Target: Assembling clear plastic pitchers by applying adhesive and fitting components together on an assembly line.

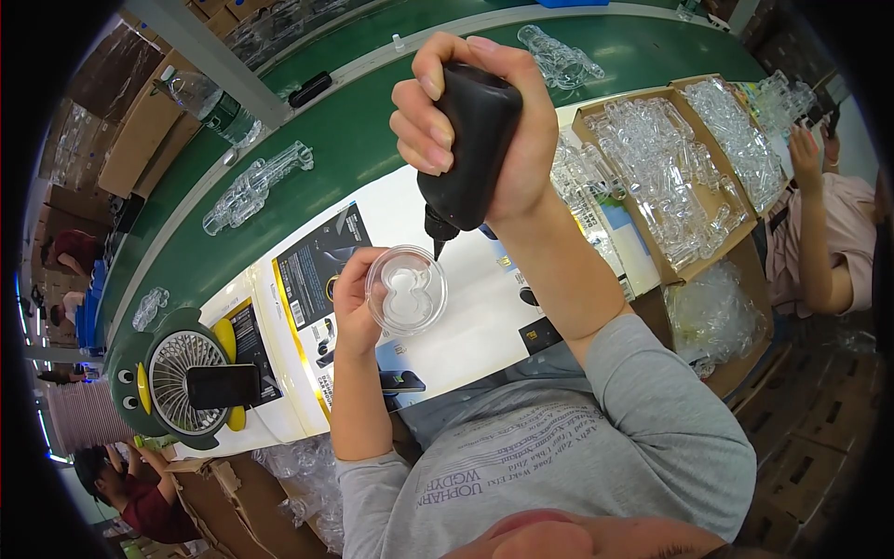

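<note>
My right hand [503, 121] is wrapped round a black squeeze bottle [473, 140], held upside down with its pointed nozzle aimed downward. Just left of the nozzle tip, my left hand [352, 298] grips a small round clear plastic dish [407, 291] by its left edge. Inside the dish a rounded clear shape shows; whether it is liquid or moulded plastic I cannot tell. The nozzle is close to the dish's upper right rim. Both hands are above a printed white sheet [475, 317] on the table.
Cardboard trays [666, 177] of clear plastic parts stand at right, beside a co-worker's arm [815, 214]. A green penguin-shaped fan [177, 377] with a dark phone [223, 386] in front is at left. Clear parts [256, 186] and a water bottle [209, 102] lie along the green conveyor [363, 121].
</note>
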{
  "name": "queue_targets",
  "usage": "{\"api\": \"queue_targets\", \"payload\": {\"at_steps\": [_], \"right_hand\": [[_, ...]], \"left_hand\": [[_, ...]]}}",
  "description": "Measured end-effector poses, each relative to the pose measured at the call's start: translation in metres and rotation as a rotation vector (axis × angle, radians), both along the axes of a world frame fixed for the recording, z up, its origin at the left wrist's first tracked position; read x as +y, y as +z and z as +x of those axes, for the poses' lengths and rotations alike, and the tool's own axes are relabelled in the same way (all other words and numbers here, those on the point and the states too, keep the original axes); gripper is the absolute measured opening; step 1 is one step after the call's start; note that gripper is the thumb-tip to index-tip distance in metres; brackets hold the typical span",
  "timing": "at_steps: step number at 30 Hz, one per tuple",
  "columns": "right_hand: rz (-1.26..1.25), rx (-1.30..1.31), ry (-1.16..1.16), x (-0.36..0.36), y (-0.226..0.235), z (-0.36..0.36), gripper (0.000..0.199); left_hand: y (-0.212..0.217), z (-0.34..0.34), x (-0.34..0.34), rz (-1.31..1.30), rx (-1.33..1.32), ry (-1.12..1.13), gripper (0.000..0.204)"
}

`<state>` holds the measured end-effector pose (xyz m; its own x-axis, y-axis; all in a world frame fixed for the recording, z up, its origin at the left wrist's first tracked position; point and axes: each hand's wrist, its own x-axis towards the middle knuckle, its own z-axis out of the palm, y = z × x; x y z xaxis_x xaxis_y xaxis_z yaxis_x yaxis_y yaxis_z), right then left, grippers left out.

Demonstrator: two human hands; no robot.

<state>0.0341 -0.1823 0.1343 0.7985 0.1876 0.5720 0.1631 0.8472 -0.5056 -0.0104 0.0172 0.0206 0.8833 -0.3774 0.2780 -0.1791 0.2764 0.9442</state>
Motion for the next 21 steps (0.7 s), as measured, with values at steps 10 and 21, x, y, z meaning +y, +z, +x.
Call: {"api": "queue_targets", "payload": {"at_steps": [10, 21], "right_hand": [[0.005, 0.003, 0.147, 0.003, 0.001, -0.002, 0.034], [-0.066, 0.026, 0.185, 0.011, 0.005, -0.011, 0.036]], "left_hand": [[0.002, 0.0, -0.001, -0.003, 0.084, -0.196, 0.047], [0.001, -0.001, -0.001, 0.024, 0.168, -0.411, 0.047]]}}
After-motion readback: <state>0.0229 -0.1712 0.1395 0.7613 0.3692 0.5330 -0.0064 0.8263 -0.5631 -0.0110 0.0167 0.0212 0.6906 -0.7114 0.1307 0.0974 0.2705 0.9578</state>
